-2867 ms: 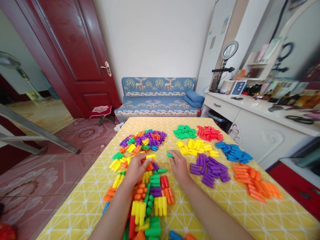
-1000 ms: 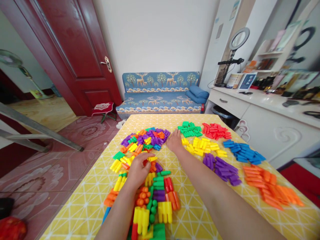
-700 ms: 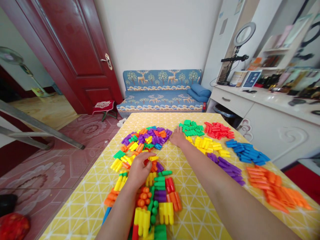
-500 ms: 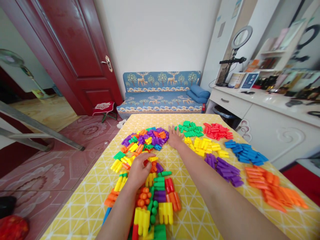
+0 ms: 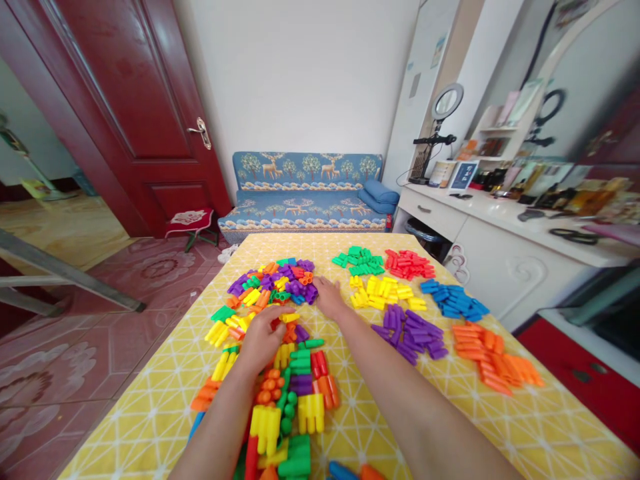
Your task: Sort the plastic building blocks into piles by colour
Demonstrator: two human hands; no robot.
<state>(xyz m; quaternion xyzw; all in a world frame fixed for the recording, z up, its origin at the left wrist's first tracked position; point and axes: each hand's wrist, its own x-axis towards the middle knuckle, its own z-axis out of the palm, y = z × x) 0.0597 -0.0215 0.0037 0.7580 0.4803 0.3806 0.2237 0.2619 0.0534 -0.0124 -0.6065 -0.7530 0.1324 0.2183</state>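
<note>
My left hand (image 5: 261,337) lies on a mixed heap of coloured plastic blocks (image 5: 280,373), fingers curled round an orange piece by a yellow block (image 5: 290,318). My right hand (image 5: 329,296) reaches forward, its fingers at the near right edge of a second mixed pile (image 5: 273,280) of purple, orange and green blocks; whether it holds anything is hidden. To its right lie sorted groups: green blocks (image 5: 360,261), red blocks (image 5: 407,264), yellow blocks (image 5: 383,292), blue blocks (image 5: 453,300), purple blocks (image 5: 413,330) and orange blocks (image 5: 495,357).
The table wears a yellow patterned cloth (image 5: 450,413). Behind it stands a blue sofa (image 5: 305,193), beside a dark red door (image 5: 140,113). A white dresser (image 5: 505,247) with a ring light (image 5: 447,103) runs along the right. A ladder (image 5: 65,280) lies on the floor at left.
My right hand carried a green piece to the green group, let it go, and has drawn back left to the far mixed pile. My left hand stayed on the near heap.
</note>
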